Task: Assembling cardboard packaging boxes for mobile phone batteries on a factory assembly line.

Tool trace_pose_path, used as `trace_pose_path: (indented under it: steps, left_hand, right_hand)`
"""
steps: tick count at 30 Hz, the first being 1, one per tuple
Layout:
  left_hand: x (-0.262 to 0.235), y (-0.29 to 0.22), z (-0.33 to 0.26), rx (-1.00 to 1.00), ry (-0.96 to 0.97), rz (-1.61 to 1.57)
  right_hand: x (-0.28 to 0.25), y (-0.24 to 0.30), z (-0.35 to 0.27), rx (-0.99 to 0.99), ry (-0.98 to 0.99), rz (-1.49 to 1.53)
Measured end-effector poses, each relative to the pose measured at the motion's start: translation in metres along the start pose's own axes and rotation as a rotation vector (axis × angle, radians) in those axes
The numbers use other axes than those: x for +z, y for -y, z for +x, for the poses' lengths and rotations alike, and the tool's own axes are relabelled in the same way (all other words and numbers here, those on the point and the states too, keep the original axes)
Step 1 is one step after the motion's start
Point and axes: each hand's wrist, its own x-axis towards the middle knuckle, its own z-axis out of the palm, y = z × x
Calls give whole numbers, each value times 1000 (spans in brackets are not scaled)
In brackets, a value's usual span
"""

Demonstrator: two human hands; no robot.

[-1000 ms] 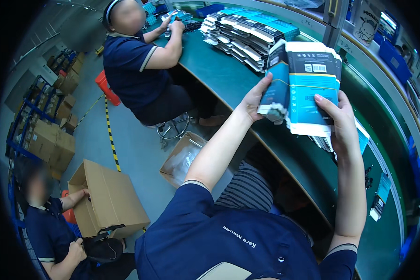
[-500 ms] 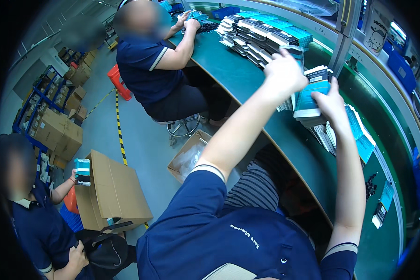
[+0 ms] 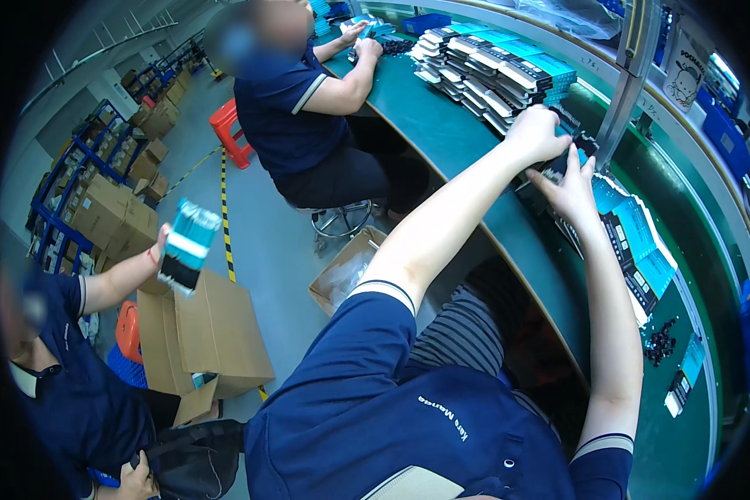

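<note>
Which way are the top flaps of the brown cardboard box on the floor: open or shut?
Open. The brown cardboard box has its flaps spread outward, and something teal shows inside.

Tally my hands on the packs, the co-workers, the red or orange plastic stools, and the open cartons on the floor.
Hands: 2, left hand and right hand
Co-workers: 2
Plastic stools: 2
Open cartons: 2
Total: 8

Probably factory packing line: long green workbench [image 3: 467, 158], stacked boxed goods [image 3: 508, 75], cardboard cartons [image 3: 117, 212], seated workers.
</note>
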Motion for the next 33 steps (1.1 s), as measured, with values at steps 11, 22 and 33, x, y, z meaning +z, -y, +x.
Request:
trace_pose_path:
  steps: [11,22,33]
  left_hand:
    - [-47,84,-237,-341,-323,-1642]
    - [-121,42,-274,-402,-361,-2000]
    - [-65,-31,-229,-294,-190,-1662]
  right_hand:
    - [-3,-12,-4,-232,-286,-325]
    - [36,100,-79,409,855,1230]
    - [-18,72,-102,179,615,1619]
